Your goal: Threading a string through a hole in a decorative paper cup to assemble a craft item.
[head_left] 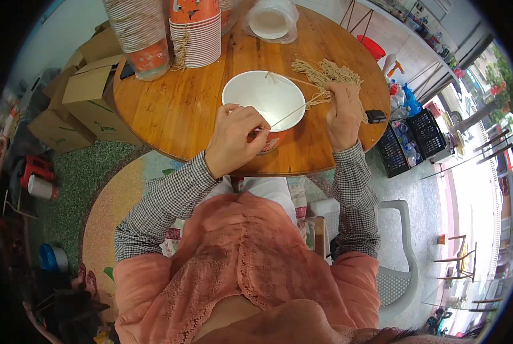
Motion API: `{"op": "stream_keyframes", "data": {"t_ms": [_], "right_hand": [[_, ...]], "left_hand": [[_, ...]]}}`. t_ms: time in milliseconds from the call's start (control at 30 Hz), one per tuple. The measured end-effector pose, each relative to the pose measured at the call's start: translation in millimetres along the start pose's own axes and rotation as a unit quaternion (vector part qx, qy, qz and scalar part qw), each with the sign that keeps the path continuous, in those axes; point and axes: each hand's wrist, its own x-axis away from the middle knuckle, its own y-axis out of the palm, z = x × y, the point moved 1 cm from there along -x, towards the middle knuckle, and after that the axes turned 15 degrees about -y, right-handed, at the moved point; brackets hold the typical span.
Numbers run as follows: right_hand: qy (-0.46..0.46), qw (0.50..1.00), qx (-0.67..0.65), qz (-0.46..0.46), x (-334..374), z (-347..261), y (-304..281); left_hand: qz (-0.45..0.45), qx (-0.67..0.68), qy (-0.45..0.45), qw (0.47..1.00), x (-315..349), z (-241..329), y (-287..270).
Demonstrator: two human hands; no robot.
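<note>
A paper bucket (pixel 250 94), white inside and orange outside, stands near the table's front edge with its mouth up. My left hand (pixel 236 137) is closed at its near left rim, pinching a thin tan string (pixel 291 115). That string stretches across the bucket's mouth to my right hand (pixel 343 114), whose fingers are bent down on it beside the bucket. Another length of string runs over the far rim toward a loose bundle of tan strings (pixel 331 71), which lies just beyond my right hand. My right fingertips are partly hidden.
Stacked paper buckets (pixel 195 40) and a plastic-wrapped stack (pixel 136 34) stand at the table's far left. A bagged white stack (pixel 270 22) lies at the back. A small black object (pixel 375 116) sits near the right edge. Cardboard boxes (pixel 90 97) and a black crate (pixel 396 152) flank the wooden table (pixel 170 120).
</note>
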Motion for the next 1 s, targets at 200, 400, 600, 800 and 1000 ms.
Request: {"op": "stream_keyframes", "data": {"t_ms": [200, 400, 600, 800, 1000], "right_hand": [[-0.125, 0.978, -0.021, -0.164, 67, 16, 29], [-0.046, 0.952, -0.130, -0.272, 111, -25, 50], [0.275, 0.862, -0.416, -0.087, 112, -24, 106], [0.437, 0.703, -0.537, 0.165, 11, -19, 148], [0.343, 0.764, -0.502, 0.217, -81, 6, 192]], "left_hand": [[0.026, -0.006, 0.036, 0.999, -1, -26, -7], [0.071, -0.118, 0.115, 0.984, -13, -38, -22], [0.133, -0.050, 0.016, 0.990, -44, -69, -26], [0.209, 0.088, -0.111, 0.968, -91, -108, -30], [0.228, 0.255, -0.184, 0.921, -170, -144, -42]]}}
